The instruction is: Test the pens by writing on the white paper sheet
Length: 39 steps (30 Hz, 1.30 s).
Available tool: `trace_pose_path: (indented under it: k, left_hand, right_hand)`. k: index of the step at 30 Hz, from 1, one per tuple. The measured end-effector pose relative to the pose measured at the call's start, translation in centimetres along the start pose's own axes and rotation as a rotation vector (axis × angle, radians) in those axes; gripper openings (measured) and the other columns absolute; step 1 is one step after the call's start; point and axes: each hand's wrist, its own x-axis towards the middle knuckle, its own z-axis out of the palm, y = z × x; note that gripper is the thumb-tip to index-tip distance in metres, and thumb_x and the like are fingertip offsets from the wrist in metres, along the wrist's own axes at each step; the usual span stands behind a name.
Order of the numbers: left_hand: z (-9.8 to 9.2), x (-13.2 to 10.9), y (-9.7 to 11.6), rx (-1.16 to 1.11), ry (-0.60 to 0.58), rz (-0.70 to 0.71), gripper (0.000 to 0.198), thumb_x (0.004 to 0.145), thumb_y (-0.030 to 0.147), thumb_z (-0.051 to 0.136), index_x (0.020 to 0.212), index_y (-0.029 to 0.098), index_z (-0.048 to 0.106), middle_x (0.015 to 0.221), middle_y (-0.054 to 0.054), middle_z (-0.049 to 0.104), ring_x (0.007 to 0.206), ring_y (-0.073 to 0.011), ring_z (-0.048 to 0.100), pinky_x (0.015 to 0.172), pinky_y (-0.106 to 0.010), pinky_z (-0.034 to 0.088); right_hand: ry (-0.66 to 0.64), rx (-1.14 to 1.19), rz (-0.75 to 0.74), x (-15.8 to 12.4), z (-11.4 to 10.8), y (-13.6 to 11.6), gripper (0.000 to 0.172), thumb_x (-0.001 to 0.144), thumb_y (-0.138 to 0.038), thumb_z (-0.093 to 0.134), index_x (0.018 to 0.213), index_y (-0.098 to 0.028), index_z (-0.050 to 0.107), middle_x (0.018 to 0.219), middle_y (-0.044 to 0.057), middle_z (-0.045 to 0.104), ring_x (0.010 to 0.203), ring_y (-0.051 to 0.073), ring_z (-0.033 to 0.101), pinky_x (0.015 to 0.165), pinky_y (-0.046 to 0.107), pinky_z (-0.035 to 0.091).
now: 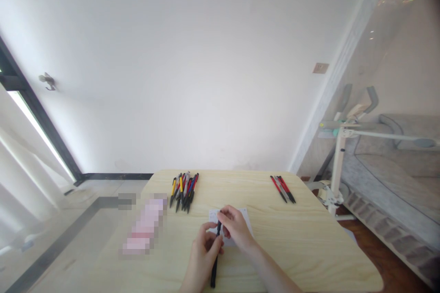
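Observation:
My left hand [202, 252] is closed round the barrel of a black pen [215, 265] that points away from me over the light wooden table [309, 247]. My right hand [233, 226] pinches the pen's far tip just above a small white sheet of paper [245, 215]. A pile of several pens [184, 187] with yellow, red, blue and black barrels lies at the far left of the table. A smaller group of red and black pens [282, 188] lies at the far right.
A blurred pink patch [144, 226] covers part of the table's left side. A white wall stands behind the table. A white stand [338, 165] and a grey sofa [395, 178] are at the right, a window at the left.

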Motion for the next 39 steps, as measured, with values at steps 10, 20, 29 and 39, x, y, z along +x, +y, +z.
trace_pose_path:
  k: [10,20,29,39]
  left_hand:
    - [-0.1,0.1,-0.1,-0.018,-0.016,-0.005,0.029,0.075,0.037,0.058,0.096,0.019,0.049,0.059,0.003,0.061,0.054,-0.0134,0.058,0.056,-0.024,0.044]
    - [-0.1,0.1,-0.1,-0.007,-0.021,-0.011,0.03,0.074,0.037,0.058,0.097,0.019,0.05,0.058,0.003,0.061,0.053,-0.0132,0.057,0.055,-0.023,0.042]
    - [-0.1,0.0,-0.1,0.017,-0.02,0.012,0.028,0.076,0.034,0.057,0.097,0.019,0.049,0.056,0.003,0.06,0.053,-0.0126,0.056,0.054,-0.022,0.041]
    - [0.0,0.0,-0.3,-0.004,0.004,0.018,0.03,0.073,0.036,0.059,0.097,0.02,0.048,0.055,0.005,0.059,0.051,-0.0126,0.057,0.054,-0.023,0.043]
  right_hand:
    - [-0.01,-0.003,0.017,-0.3,0.0,-0.3,0.031,0.07,-0.045,0.06,0.068,-0.017,0.049,0.04,-0.01,0.043,0.031,0.005,0.037,0.031,0.015,0.024]
    - [-0.043,-0.008,0.028,0.0,0.0,-0.1,0.029,0.07,-0.043,0.06,0.066,-0.018,0.045,0.038,-0.01,0.042,0.029,0.004,0.035,0.029,0.015,0.023]
    - [-0.062,-0.018,0.034,0.0,0.0,-0.1,0.03,0.07,-0.045,0.059,0.067,-0.019,0.045,0.039,-0.011,0.042,0.03,0.004,0.035,0.03,0.015,0.023]
    - [-0.051,-0.007,0.029,0.1,-1.3,-0.9,0.03,0.073,-0.042,0.051,0.079,-0.014,0.061,0.058,-0.003,0.057,0.035,0.005,0.04,0.033,0.017,0.025]
